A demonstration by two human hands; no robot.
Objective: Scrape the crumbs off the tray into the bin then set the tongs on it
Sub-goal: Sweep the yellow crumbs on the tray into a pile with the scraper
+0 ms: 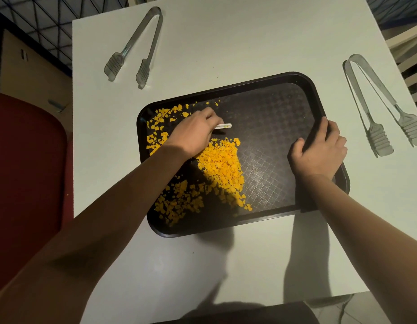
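**Ana:** Both forearms reach out over the white square desk (pixel 226 265), nearest us. See the left hand (pixel 191 134)? Its fingers are curled round a small white flat scraper (pixel 224 126), whose tip sticks out over the black rectangular plastic tray (pixel 273 118).

**Ben:** And the right hand (pixel 319 150) grips the tray's right rim, fingers wrapped over the edge. Good; that should stop it skating.

**Ana:** The orange-yellow crumbs (pixel 221 164) lie heaped mid-tray, with scatter toward the left rim and near corner. I'd keep the scraper edge flat on the textured base and sweep everything into one pile.

**Ben:** Toward the dark red bin (pixel 27 171) just off the desk's left edge, presumably. Short strokes, or flakes may hop the rim.

**Ana:** Two clear plastic tongs wait on the desk: one pair (pixel 135 47) beyond the tray, the other pair (pixel 380 106) to its right, untouched.
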